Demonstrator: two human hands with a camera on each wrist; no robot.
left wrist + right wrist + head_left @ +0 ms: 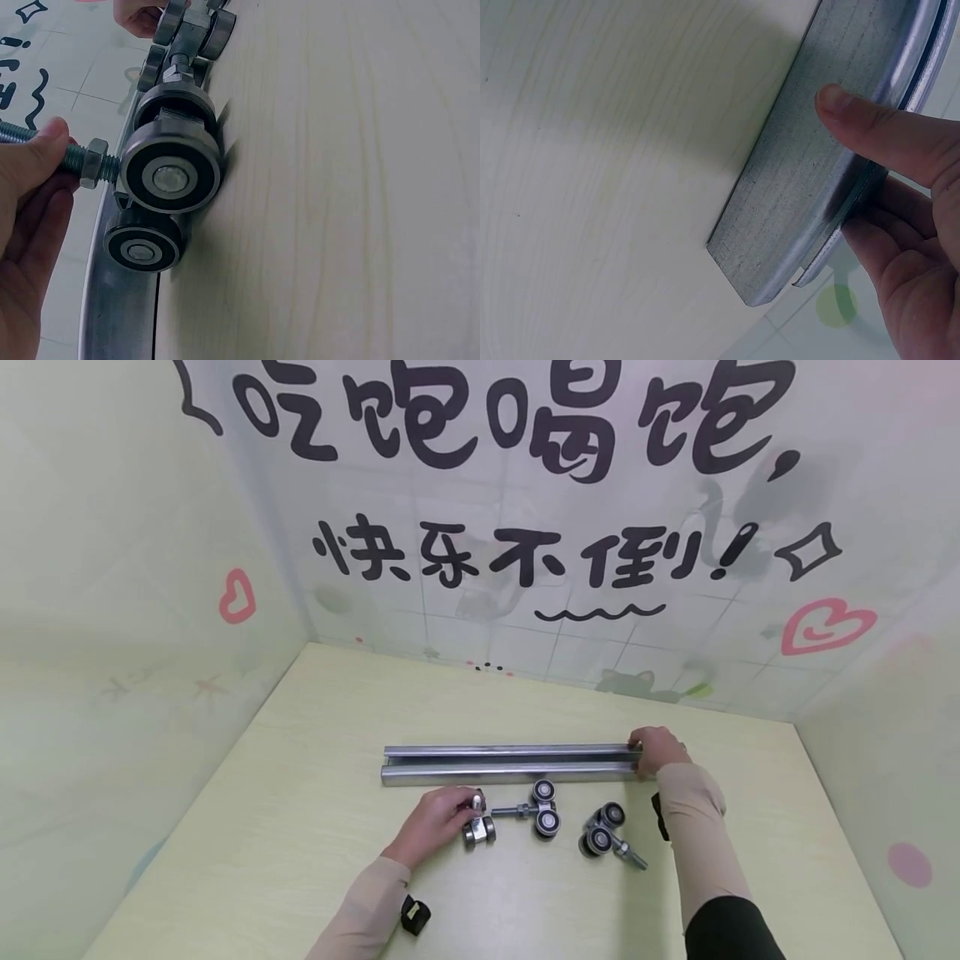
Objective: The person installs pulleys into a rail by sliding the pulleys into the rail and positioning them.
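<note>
In the head view, my left hand pinches the threaded bolt of a roller trolley just in front of a steel channel track. The left wrist view shows the thumb and fingers on the bolt above its nut, with the black-and-silver wheels close to the table. At the track's right end, my right hand grips it. Seen from the right wrist, the thumb lies on the near side and the fingers bend around the far side. The track rests with its slot facing up.
A second roller trolley lies just right of my left hand, its bolt pointing left. Further right is a third trolley, bolt toward the front right. Printed walls enclose the pale wooden table at the back and both sides.
</note>
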